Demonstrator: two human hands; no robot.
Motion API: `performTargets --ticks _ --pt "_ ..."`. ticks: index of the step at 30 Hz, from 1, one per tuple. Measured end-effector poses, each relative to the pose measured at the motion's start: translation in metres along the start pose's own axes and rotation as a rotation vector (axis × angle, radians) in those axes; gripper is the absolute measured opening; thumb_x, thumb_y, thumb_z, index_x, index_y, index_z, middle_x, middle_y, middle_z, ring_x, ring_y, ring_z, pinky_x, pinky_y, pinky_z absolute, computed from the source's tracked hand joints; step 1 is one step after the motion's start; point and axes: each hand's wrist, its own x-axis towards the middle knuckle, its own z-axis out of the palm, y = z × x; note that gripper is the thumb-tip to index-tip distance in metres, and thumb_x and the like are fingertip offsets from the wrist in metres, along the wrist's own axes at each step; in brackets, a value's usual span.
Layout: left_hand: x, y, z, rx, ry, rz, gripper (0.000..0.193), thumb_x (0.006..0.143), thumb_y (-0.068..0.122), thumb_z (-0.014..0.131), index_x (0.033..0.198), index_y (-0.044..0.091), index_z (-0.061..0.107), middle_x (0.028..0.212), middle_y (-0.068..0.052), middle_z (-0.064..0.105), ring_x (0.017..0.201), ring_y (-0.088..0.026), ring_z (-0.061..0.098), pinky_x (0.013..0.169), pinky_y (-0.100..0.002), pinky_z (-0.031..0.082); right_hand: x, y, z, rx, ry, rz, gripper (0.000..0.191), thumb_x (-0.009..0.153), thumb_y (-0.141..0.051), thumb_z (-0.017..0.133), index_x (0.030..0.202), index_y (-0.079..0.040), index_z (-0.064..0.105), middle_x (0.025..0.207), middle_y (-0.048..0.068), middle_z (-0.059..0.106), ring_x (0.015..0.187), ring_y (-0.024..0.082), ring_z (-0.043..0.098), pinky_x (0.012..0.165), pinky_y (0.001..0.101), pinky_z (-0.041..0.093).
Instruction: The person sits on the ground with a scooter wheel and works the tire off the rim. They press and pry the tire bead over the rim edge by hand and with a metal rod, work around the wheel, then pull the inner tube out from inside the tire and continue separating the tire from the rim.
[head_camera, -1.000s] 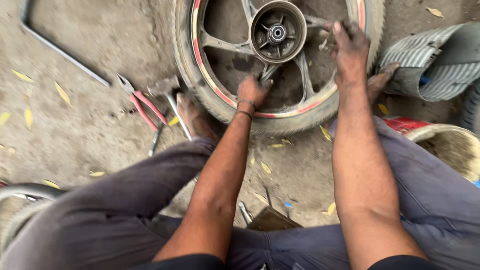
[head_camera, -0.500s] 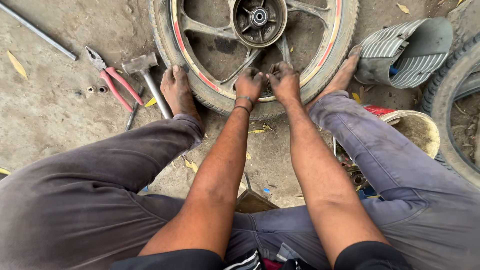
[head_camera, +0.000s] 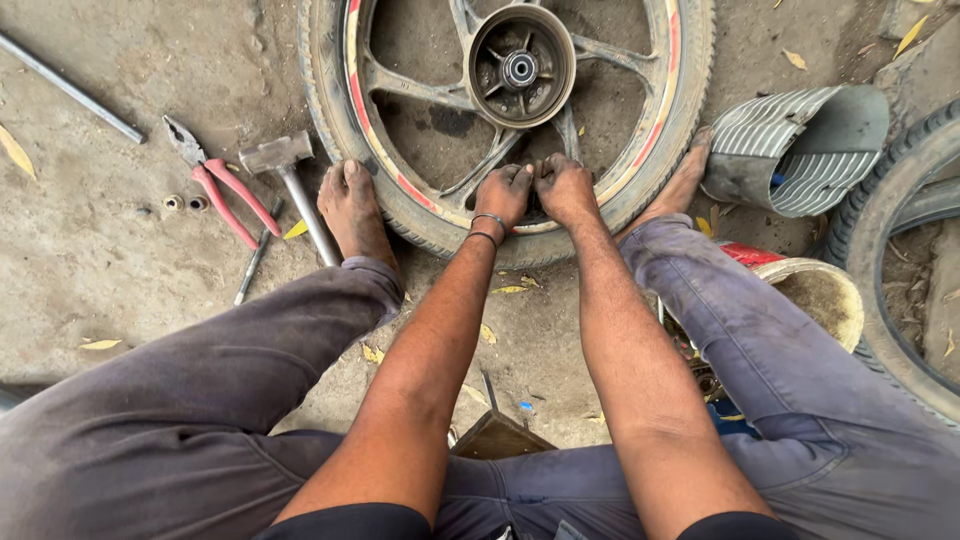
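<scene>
Far left of the left hand, a grey metal rod (head_camera: 70, 88) lies on the concrete floor (head_camera: 90, 270); nearer lie red-handled pliers (head_camera: 222, 183) and a steel hammer (head_camera: 290, 180), its handle running toward the person. The left hand (head_camera: 503, 195) and right hand (head_camera: 563, 187) sit side by side, knuckles touching, both clenched on the near rim of the black spoked motorcycle wheel with worn tyre (head_camera: 640, 150), which lies flat directly ahead, hub beyond the fingers. Right of the right hand rests a curved ribbed grey mudguard piece (head_camera: 800, 150).
</scene>
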Motion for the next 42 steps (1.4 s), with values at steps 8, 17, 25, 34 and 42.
performTargets --ticks 8,17,25,34,42 --pt "0.012 0.017 -0.010 -0.044 -0.067 -0.145 0.045 0.096 0.046 0.057 0.100 0.005 0.074 0.103 -0.024 0.072 0.101 -0.046 0.065 0.089 -0.051 0.050 -0.003 -0.029 -0.008 -0.233 -0.015 0.134 0.021 0.093 -0.026 0.067 0.102 -0.006 0.072 0.102 0.026 0.072 0.099 0.044 0.067 0.086 0.0521 0.054" --pt "0.015 0.032 -0.002 0.152 -0.054 -0.285 0.046 0.084 0.044 0.077 0.098 0.000 0.075 0.103 -0.026 0.073 0.102 -0.044 0.068 0.089 -0.049 0.053 -0.030 -0.020 0.003 -0.330 0.104 0.139 0.022 0.095 -0.015 0.054 0.099 -0.005 0.073 0.111 0.020 0.069 0.106 0.038 0.067 0.091 0.0485 0.052" --pt "0.018 0.023 -0.001 -0.113 -0.253 -0.257 0.042 0.089 0.041 0.070 0.100 0.001 0.075 0.099 -0.022 0.078 0.093 -0.040 0.077 0.085 -0.045 0.057 -0.042 -0.022 0.001 -0.248 0.088 0.168 0.023 0.088 -0.012 0.057 0.105 -0.007 0.071 0.117 0.015 0.067 0.110 0.035 0.065 0.093 0.0461 0.052" --pt "0.011 0.032 0.000 0.277 -0.078 -0.336 0.051 0.078 0.052 0.082 0.098 0.005 0.078 0.103 -0.022 0.075 0.104 -0.040 0.070 0.091 -0.047 0.055 -0.045 -0.016 0.014 -0.271 0.153 0.194 0.020 0.101 -0.015 0.051 0.104 -0.006 0.068 0.116 0.015 0.066 0.115 0.033 0.063 0.096 0.0451 0.051" --pt "0.011 0.021 0.002 0.151 -0.100 -0.288 0.050 0.078 0.050 0.078 0.096 0.004 0.076 0.101 -0.023 0.076 0.098 -0.041 0.072 0.088 -0.049 0.056 -0.043 -0.009 0.022 -0.177 0.237 0.245 0.024 0.100 -0.017 0.052 0.111 -0.005 0.070 0.123 0.018 0.066 0.115 0.037 0.061 0.098 0.0477 0.047"
